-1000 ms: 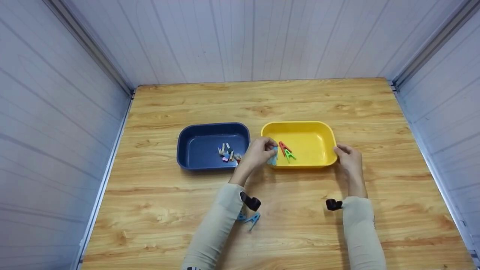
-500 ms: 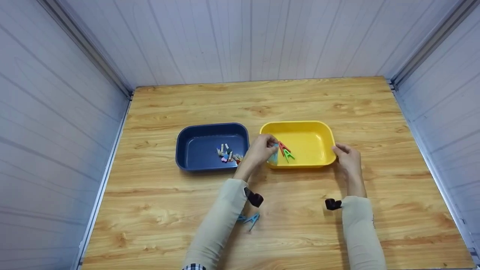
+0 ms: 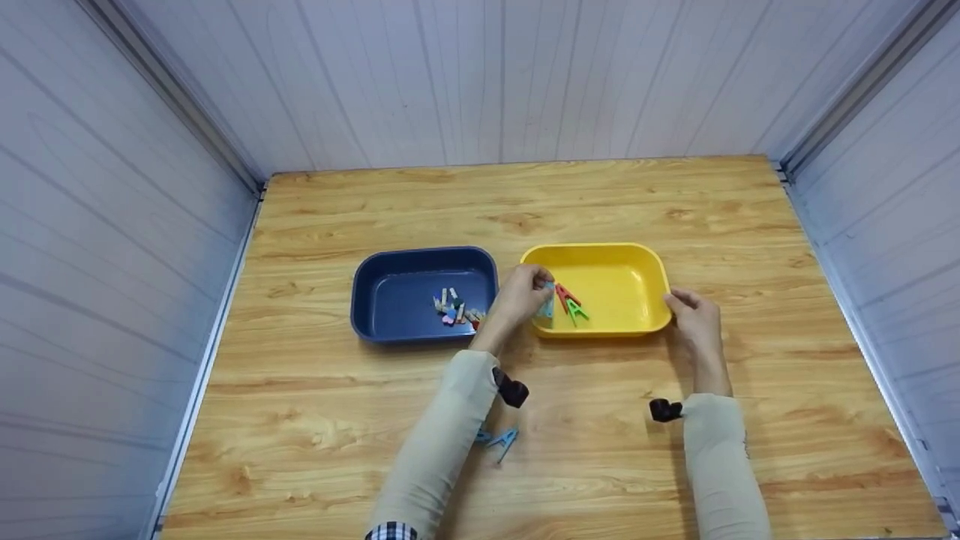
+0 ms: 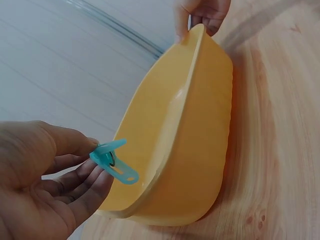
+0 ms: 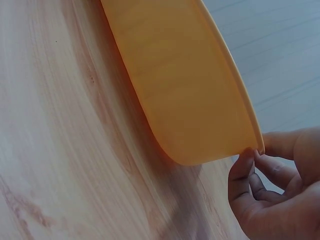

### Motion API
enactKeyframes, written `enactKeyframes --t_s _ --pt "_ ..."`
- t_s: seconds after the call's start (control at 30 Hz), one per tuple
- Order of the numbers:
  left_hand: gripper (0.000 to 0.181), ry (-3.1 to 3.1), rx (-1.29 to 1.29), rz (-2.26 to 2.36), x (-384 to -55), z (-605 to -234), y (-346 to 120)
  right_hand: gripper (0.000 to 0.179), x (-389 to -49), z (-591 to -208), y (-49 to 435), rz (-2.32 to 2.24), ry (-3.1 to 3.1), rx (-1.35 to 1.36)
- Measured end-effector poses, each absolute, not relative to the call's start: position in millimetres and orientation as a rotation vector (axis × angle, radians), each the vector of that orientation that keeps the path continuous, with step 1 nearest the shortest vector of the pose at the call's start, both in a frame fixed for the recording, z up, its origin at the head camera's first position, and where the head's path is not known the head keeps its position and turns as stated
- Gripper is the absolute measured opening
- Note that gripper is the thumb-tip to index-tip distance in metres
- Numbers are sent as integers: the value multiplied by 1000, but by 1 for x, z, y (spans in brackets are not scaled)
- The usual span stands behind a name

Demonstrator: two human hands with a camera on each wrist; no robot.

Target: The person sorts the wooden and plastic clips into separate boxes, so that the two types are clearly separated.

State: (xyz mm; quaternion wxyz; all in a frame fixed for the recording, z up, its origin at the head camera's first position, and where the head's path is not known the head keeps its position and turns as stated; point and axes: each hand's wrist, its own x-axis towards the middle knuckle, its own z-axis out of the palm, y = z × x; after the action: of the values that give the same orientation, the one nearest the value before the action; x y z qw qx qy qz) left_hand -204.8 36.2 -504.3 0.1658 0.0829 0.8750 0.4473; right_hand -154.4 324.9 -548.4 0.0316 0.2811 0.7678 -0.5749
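Observation:
My left hand (image 3: 520, 298) pinches a light blue plastic clothespin (image 4: 116, 162) between thumb and fingers, over the left end of the yellow bin (image 3: 611, 326). In the left wrist view the clothespin's metal spring shows. At the bin's right end my right hand (image 3: 696, 319) grips the rim between thumb and fingers, seen close in the right wrist view. A red clothespin (image 3: 564, 294) and a green clothespin (image 3: 576, 310) lie inside the yellow bin, just right of the held one.
A dark blue bin (image 3: 390, 334) stands to the left, with several small wooden clips (image 3: 452, 309) in it, partly behind my left wrist. Nearer on the wooden table (image 3: 585, 465), a blue clothespin (image 3: 505, 441) lies by my left sleeve, and another is partly covered.
My left hand has shifted slightly forward and still holds the light blue clothespin. The right hand keeps its hold on the yellow bin's rim.

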Motion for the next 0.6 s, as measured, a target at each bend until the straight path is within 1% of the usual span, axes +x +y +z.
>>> enactKeyframes --t_s 0.33,0.6 --pt "14 2597 324 1257 -210 -509 39 46 -153 -548 324 -1882 2290 899" --pt "16 2571 291 1252 -212 -510 44 46 -154 -548 324 -1859 2308 896"
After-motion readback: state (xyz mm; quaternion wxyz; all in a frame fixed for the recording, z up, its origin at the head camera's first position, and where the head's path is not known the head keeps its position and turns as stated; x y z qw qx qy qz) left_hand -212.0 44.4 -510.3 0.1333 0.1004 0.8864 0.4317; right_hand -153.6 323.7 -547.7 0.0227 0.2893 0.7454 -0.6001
